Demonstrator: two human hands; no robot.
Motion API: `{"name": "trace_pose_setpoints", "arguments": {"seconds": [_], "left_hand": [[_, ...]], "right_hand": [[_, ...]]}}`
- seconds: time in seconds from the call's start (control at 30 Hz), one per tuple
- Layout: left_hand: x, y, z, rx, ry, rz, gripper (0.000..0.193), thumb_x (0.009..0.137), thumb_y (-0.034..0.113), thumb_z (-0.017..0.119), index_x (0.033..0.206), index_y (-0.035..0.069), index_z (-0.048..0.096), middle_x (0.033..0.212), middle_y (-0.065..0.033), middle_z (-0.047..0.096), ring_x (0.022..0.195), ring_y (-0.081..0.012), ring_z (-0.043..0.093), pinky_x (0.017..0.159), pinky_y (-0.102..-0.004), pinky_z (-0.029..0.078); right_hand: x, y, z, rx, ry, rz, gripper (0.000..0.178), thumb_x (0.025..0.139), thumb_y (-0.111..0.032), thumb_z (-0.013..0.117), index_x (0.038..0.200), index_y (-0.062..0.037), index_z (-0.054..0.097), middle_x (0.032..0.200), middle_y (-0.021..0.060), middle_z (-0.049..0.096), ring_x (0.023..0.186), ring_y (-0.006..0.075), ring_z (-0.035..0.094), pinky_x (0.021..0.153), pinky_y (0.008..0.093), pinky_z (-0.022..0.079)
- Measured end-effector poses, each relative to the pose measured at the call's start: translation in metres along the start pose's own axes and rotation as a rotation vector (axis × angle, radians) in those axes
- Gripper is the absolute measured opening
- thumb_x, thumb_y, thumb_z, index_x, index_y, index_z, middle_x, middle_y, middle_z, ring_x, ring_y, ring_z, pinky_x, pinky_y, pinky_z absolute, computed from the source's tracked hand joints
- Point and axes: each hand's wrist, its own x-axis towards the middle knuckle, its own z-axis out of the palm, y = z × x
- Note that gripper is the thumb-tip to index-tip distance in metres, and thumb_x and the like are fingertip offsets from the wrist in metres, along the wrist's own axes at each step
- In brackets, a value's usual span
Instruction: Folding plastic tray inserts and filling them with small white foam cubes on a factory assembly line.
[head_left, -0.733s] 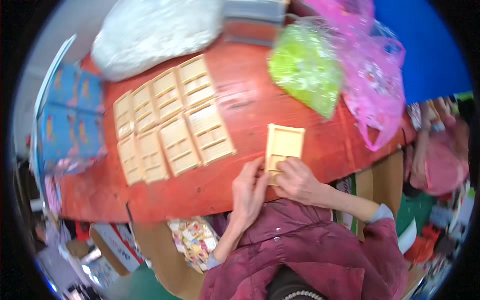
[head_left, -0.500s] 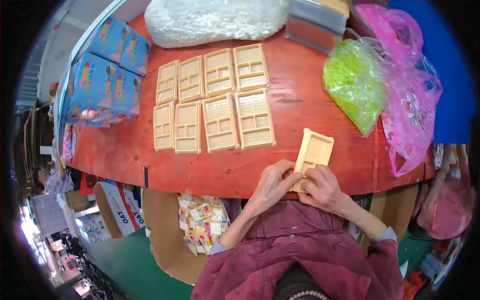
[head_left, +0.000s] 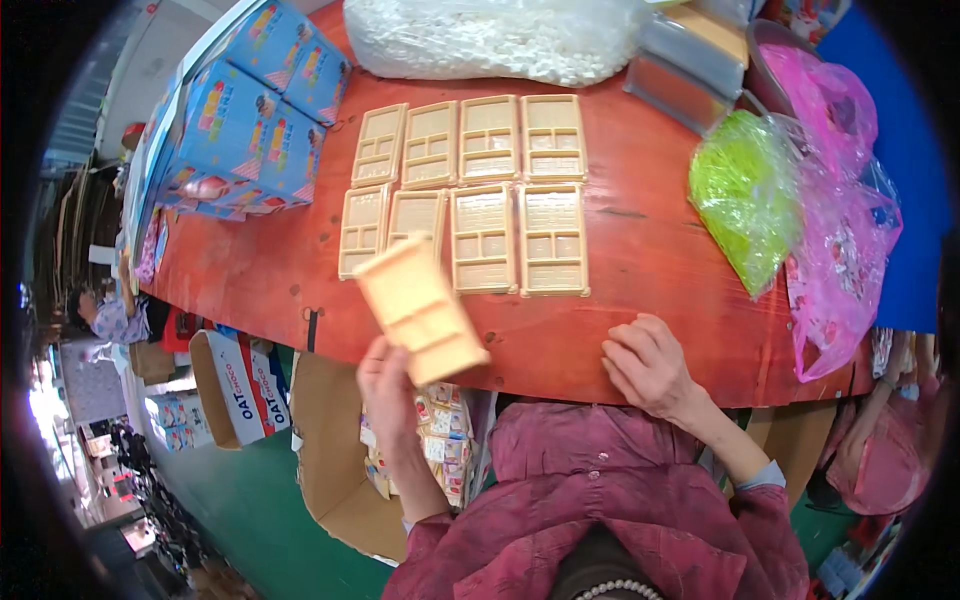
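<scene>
I'm watching a beige compartment tray (head_left: 412, 290) slanting ahead and right of my left hand (head_left: 388, 388), which is pinching its near-left corner. Beyond, eight similar trays (head_left: 484, 212) are lying in two rows on the red table (head_left: 645, 250). My right hand (head_left: 648, 368) is resting by the front edge, fingers loosely bent.

The held tray (head_left: 412, 292) blurs under bright light

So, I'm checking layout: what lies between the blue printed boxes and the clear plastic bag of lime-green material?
In the head view: eight beige, rectangular plastic trays, then red tabletop.
</scene>
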Motion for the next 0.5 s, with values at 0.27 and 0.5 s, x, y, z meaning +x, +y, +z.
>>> {"name": "trace_pose_setpoints", "arguments": {"seconds": [0.27, 0.5], "left_hand": [[0.072, 0.008, -0.134, -0.19, 0.383, 0.219, 0.026, 0.092, 0.018, 0.051, 0.105, -0.004, 0.053, 0.097, -0.0135, 0.064, 0.069, -0.0189, 0.064, 0.047, -0.0256, 0.051], [0.145, 0.005, -0.193, -0.324, 0.396, 0.178, 0.028, 0.092, 0.018, 0.052, 0.108, -0.005, 0.053, 0.097, -0.0154, 0.063, 0.078, -0.0218, 0.063, 0.063, -0.0313, 0.054]], "right_hand": [[0.01, 0.0, 0.021, 0.013, -0.127, 0.145, 0.021, 0.069, 0.003, 0.066, 0.089, 0.0027, 0.059, 0.092, 0.0128, 0.056, 0.085, 0.0311, 0.054, 0.074, 0.0391, 0.048], [0.017, 0.003, 0.031, -0.032, -0.164, 0.232, 0.02, 0.07, 0.005, 0.065, 0.089, 0.0029, 0.059, 0.094, 0.0146, 0.055, 0.087, 0.0324, 0.053, 0.074, 0.0386, 0.047]]}}
